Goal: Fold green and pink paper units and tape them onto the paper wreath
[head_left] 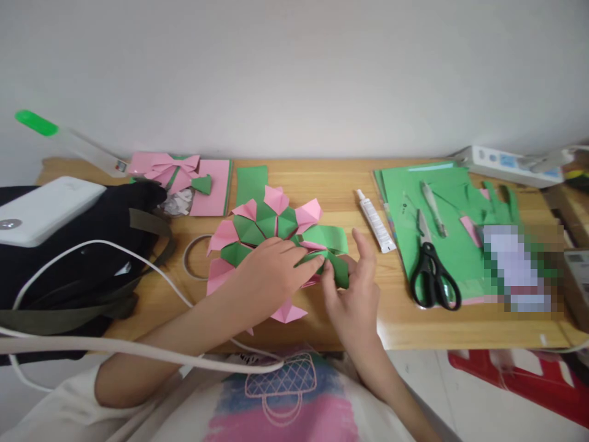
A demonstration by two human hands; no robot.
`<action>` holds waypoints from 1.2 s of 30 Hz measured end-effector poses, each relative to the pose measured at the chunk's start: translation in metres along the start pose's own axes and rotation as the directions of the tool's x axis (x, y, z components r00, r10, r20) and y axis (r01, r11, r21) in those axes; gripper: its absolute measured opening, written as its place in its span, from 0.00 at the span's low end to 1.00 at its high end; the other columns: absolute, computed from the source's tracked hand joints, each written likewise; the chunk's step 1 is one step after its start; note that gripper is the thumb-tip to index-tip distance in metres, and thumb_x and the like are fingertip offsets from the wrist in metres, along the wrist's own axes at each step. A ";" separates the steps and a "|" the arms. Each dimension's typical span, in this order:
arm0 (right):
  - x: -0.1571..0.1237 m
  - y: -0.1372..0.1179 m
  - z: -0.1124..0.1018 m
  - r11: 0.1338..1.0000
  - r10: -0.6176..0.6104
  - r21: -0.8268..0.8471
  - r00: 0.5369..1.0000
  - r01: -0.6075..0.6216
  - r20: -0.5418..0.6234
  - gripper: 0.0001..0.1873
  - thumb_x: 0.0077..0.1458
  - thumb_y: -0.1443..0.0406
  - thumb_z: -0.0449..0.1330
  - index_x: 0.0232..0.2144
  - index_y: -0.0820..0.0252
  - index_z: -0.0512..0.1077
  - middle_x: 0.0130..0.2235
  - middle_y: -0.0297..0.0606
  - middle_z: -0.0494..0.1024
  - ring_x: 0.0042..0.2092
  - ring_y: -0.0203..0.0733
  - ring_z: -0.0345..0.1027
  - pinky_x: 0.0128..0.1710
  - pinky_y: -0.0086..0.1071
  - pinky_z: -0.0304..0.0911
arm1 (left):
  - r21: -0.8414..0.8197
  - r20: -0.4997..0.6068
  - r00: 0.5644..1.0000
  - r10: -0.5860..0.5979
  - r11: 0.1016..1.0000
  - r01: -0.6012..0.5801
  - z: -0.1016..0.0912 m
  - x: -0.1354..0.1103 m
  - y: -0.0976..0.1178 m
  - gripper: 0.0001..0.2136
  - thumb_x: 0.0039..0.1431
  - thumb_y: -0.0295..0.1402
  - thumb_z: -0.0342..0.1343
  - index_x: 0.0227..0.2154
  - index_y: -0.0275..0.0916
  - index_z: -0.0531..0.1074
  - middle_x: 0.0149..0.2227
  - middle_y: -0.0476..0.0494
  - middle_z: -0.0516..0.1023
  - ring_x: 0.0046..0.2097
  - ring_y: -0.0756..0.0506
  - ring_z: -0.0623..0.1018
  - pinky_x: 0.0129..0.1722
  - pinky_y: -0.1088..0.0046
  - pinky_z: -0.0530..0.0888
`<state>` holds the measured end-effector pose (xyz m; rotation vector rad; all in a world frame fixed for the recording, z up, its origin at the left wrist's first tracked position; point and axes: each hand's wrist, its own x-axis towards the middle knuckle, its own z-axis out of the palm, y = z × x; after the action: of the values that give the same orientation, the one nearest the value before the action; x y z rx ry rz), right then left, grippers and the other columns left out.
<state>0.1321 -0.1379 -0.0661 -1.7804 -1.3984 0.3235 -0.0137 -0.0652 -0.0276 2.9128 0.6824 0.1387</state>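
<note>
A folded paper flower (pixel 277 223) of green and pink pieces lies on the wooden table in front of me. My left hand (pixel 278 270) reaches across it, fingers together and their tips pressed on a green piece at its right side. At that side, my right hand (pixel 356 302) pinches a curved green paper strip (pixel 339 272); the thumb is in front, the index finger points up, and the other fingers are partly hidden behind the paper. Just above, a lighter green paper loop (pixel 329 237) sticks out to the right. The left palm covers part of the flower.
Right of the flower lie a white glue tube (pixel 376 221), black-handled scissors (pixel 431 273) and green paper sheets (pixel 399 215). A power strip (pixel 510 166) stands at the back right. A black bag (pixel 110 215) and white cable (pixel 151 261) occupy the left. Pink paper (pixel 216 184) lies behind.
</note>
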 end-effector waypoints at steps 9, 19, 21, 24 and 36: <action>0.000 0.002 0.001 0.976 -0.113 -0.181 0.993 0.119 0.044 0.31 0.60 0.66 0.49 0.63 0.59 0.48 0.31 0.41 0.79 0.22 0.43 0.69 0.18 0.32 0.61 | 0.038 -0.016 1.000 -0.002 0.999 0.003 0.003 0.002 0.000 0.12 0.65 0.26 0.46 0.47 0.37 0.71 0.37 0.41 0.78 0.39 0.41 0.76 0.39 0.63 0.73; -0.005 0.002 -0.027 0.992 -0.123 0.042 0.983 0.118 0.135 0.37 0.58 0.68 0.54 0.66 0.56 0.44 0.41 0.44 0.79 0.39 0.45 0.77 0.32 0.36 0.73 | 0.068 -0.003 1.000 -0.021 0.997 0.021 0.001 0.002 -0.002 0.13 0.68 0.31 0.45 0.51 0.35 0.68 0.41 0.39 0.78 0.43 0.39 0.76 0.40 0.62 0.73; -0.008 -0.001 -0.030 0.995 -0.076 0.069 0.987 0.067 0.144 0.37 0.59 0.68 0.53 0.66 0.55 0.44 0.43 0.45 0.80 0.43 0.46 0.77 0.36 0.38 0.74 | 0.072 0.012 1.000 -0.024 0.997 0.023 0.001 0.002 -0.002 0.14 0.68 0.31 0.44 0.52 0.36 0.67 0.41 0.39 0.78 0.44 0.40 0.76 0.41 0.62 0.73; -0.012 -0.007 -0.032 0.997 -0.053 0.065 0.987 0.044 0.150 0.37 0.59 0.69 0.53 0.67 0.54 0.43 0.46 0.47 0.79 0.45 0.47 0.77 0.38 0.40 0.75 | 0.079 0.049 0.998 -0.028 0.997 0.024 -0.001 0.004 -0.002 0.14 0.69 0.32 0.43 0.52 0.36 0.67 0.42 0.39 0.78 0.44 0.40 0.76 0.41 0.62 0.72; -0.016 -0.013 -0.028 0.990 -0.135 0.058 0.978 0.128 0.156 0.38 0.60 0.71 0.52 0.68 0.58 0.40 0.53 0.53 0.76 0.51 0.49 0.74 0.42 0.43 0.75 | 0.087 0.061 0.998 -0.002 0.996 -0.004 -0.006 0.010 -0.002 0.11 0.68 0.32 0.46 0.48 0.34 0.68 0.40 0.40 0.78 0.42 0.41 0.77 0.39 0.64 0.71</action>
<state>0.1357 -0.1643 -0.0435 -1.6432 -1.5999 0.4331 -0.0063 -0.0586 -0.0217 2.9862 0.6942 0.0198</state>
